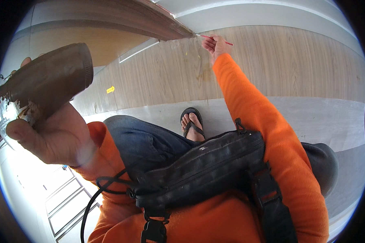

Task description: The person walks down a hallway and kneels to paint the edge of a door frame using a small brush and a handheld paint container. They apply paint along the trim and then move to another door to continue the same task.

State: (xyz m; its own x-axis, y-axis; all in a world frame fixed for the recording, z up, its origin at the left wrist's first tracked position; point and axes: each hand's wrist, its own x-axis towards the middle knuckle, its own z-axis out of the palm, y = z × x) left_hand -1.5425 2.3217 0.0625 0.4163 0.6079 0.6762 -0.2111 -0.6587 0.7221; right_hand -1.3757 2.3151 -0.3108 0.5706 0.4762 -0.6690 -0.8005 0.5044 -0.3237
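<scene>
Both hands are busy painting.
Left hand (54,135) grips a dirty paint can (44,83), well away from the wooden edge (166,26). Right hand (215,43) pinches a thin red brush (217,39), its tip touching that edge.

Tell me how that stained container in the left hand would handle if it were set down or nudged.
The container looks round-sided, so on its side it would probably roll. Dark smears coat its wall, so the left hand's grip may be tacky or slippery. It looks rigid, not floppy; its weight cannot be judged.
</scene>
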